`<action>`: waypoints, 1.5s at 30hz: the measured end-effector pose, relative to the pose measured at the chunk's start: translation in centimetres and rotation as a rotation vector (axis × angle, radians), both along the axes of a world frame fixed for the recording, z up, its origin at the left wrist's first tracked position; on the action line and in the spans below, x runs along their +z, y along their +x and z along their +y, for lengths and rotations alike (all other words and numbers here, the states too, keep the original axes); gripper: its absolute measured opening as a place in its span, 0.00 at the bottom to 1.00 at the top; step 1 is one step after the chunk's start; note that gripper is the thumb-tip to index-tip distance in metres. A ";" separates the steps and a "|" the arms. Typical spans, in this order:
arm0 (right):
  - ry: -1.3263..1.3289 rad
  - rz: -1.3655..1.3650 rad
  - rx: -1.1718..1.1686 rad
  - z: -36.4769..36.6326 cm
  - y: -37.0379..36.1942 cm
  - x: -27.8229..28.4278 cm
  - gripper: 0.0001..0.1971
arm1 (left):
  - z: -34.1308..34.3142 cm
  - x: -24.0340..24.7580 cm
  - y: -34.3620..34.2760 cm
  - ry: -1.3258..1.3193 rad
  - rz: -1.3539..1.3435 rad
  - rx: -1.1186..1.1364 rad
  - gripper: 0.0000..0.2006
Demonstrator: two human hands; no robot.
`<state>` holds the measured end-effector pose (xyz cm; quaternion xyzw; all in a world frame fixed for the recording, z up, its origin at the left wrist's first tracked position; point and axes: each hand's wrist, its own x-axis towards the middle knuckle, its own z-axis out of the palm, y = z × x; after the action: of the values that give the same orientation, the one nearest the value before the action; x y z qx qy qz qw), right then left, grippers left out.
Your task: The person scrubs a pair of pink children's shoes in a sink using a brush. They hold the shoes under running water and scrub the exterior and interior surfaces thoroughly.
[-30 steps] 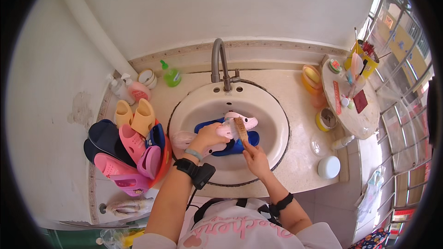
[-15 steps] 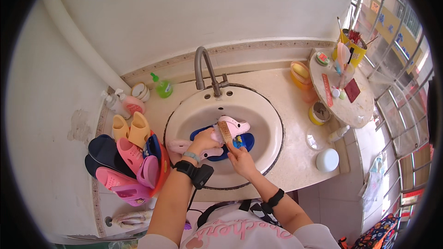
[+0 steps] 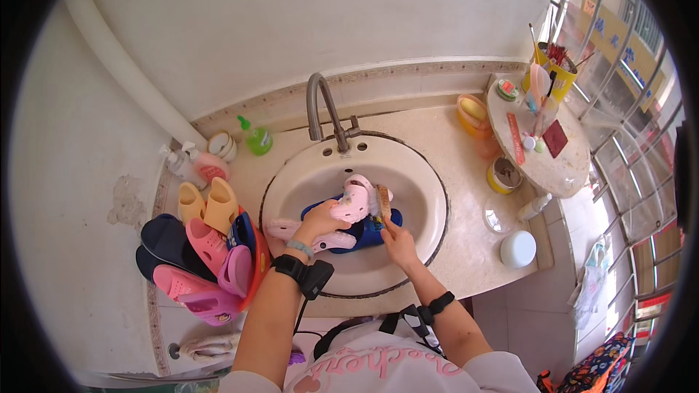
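While a pink clog (image 3: pixel 352 202) was positioned over the sink (image 3: pixel 429 218), the left hand (image 3: pixel 320 220) grasped it from the left side, with the fingers partly out of sight. The right hand (image 3: pixel 400 240) gripped the near end of a brown brush (image 3: pixel 384 202), whose far end was aligned with the right side of the clog; bristle contact could not be confirmed. Blue footwear (image 3: pixel 375 236) lay below, inside the sink. Another pink clog (image 3: pixel 335 240) lay near the left hand, toward the near left. A grey faucet (image 3: pixel 324 102) was mounted at the far rim. Left of the sink, an orange-red container (image 3: pixel 260 268) held assorted footwear (image 3: pixel 207 247). A green pump bottle (image 3: pixel 258 140) stood at the far left. On the right, a pale blue jar (image 3: pixel 517 249) stood near and an orange bowl (image 3: pixel 473 125) stood far.
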<state>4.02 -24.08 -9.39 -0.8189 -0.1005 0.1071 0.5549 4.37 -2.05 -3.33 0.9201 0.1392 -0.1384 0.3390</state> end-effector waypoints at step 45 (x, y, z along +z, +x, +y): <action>-0.285 -0.465 0.269 2.6 -4.3 4.1 0.17 | -0.5 -4.7 -2.2 -1.634 -0.265 0.623 0.47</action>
<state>-0.28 -21.49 -5.26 -0.8705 -0.3162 0.0023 0.3772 2.19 -2.59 -8.07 0.3187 0.2007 0.0117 0.9263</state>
